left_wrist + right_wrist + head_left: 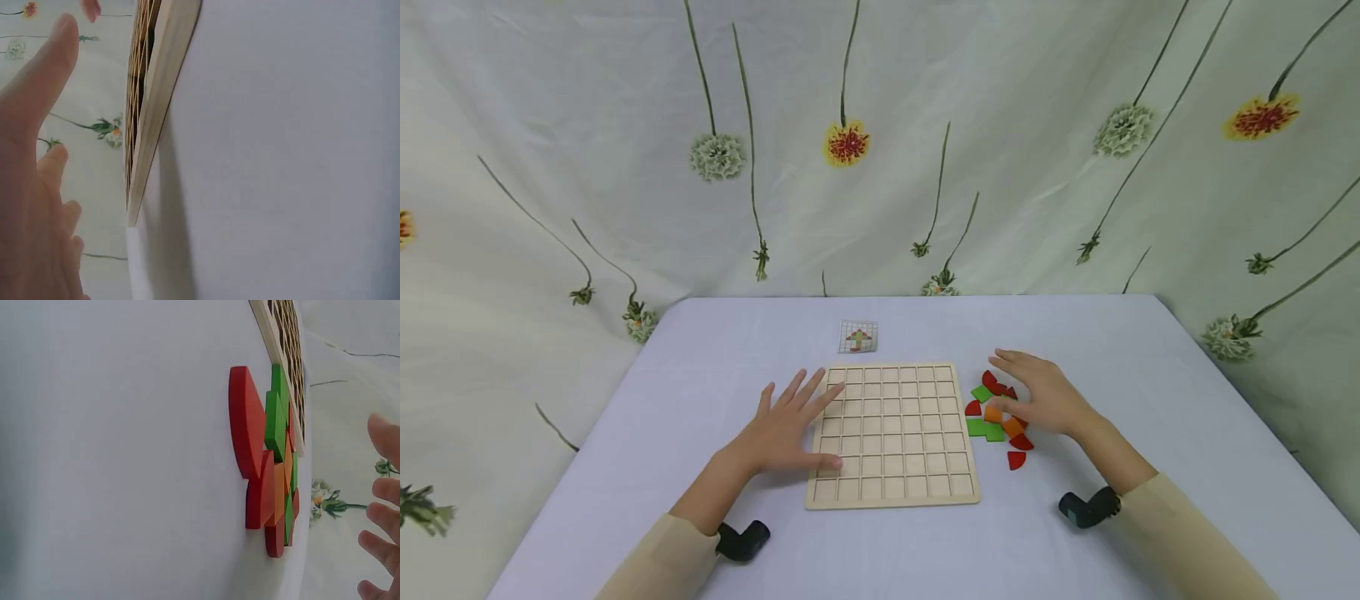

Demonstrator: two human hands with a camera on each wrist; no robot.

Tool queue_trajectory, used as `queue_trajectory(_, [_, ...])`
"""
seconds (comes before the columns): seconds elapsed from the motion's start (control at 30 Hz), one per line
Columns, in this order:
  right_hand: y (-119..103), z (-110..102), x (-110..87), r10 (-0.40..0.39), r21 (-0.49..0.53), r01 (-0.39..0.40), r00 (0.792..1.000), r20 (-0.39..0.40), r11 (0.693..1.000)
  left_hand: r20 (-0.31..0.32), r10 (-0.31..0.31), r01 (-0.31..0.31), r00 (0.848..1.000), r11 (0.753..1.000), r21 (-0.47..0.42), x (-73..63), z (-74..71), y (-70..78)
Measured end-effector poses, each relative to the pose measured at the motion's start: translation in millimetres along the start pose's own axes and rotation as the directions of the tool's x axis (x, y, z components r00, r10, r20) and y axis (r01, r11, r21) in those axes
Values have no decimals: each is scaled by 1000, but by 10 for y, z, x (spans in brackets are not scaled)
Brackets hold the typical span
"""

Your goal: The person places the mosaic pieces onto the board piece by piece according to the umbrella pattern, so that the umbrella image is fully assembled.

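Note:
A square wooden grid board [895, 504] lies flat on the table, and bare compartments fill it. My left hand [782, 433] reaches over its left edge with fingers spread; in the left wrist view the left hand [31, 144] is above the board's side [159, 94]. My right hand [1041, 392] hovers with extended fingers over a loose pile to the right of the board. Red quarter-round pieces [1017, 460], green squares [976, 427] and orange squares [993, 413] make up that pile. In the right wrist view, a gap separates the right hand [387, 506] from the red pieces [247, 422].
Behind the board lies a small printed card [857, 337] with a coloured pattern on a grid. Dark wrist cameras [742, 542] sit at both wrists. A white cloth covers the table [760, 333], and a flower-printed curtain [880, 208] hangs behind it.

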State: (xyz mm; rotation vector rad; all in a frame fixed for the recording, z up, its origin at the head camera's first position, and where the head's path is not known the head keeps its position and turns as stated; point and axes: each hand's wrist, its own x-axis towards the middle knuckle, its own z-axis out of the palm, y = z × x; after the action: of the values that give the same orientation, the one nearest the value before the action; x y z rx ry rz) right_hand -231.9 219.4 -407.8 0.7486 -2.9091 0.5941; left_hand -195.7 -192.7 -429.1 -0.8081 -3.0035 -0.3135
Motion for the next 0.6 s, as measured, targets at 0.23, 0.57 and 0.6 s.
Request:
queue_trajectory(0.23, [213,82,13,254,235,-243,967,-17,941,124,-87,105,988,983,-148,-121,30,-42])
queue_trajectory(0.57, [440,233,12,373,353,-350,928,3,868,101,-88,113,991,953,-280,-175,147,-137])
queue_trajectory(0.6, [452,247,14,373,358,-348,928,-1,867,92,-88,111,992,952,-286,-177,163,-145])
